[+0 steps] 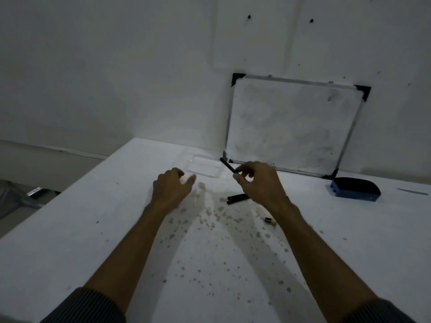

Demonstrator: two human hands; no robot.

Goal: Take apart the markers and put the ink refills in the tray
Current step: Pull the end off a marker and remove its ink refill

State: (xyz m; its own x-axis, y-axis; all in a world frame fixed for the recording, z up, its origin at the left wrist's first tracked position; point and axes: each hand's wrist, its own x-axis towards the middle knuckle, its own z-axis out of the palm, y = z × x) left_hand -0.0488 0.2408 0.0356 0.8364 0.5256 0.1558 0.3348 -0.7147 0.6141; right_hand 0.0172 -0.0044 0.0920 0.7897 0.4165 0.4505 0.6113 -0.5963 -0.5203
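My right hand pinches a thin black ink refill between thumb and fingers, its far end pointing up-left over the edge of the clear plastic tray. My left hand hovers just left of the tray, fingers loosely curled, holding nothing that I can see. Two black marker parts lie side by side on the white table below my right hand. A small black end piece lies nearer to me on the right.
A small whiteboard leans against the wall behind the tray. A blue board eraser sits at the right. Dark ink spots cover the table between my arms. The table's left edge drops off to the floor.
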